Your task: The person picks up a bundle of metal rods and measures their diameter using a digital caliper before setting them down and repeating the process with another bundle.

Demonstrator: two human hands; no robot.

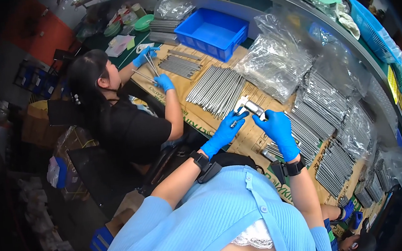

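My right hand (278,129), in a blue glove, is closed around a silver caliper (255,107) with a display on its slide. The caliper's jaws point left, toward my left hand (225,132). That hand, gloved in blue too, has its fingers curled by the jaws; a short metallic end shows between them and looks like the tip of a metal rod (234,124). Most of this piece is hidden by the fingers. Just beyond my hands a spread row of long metal rods (214,91) lies on brown paper (246,142).
A co-worker at my left holds several rods in blue-gloved hands (164,82). At the back stands a blue bin (212,33), beside clear plastic bags (274,61). More rod piles (333,166) lie to the right, where another person's gloved hand (348,210) shows. A metal shelf edge (291,10) crosses behind.
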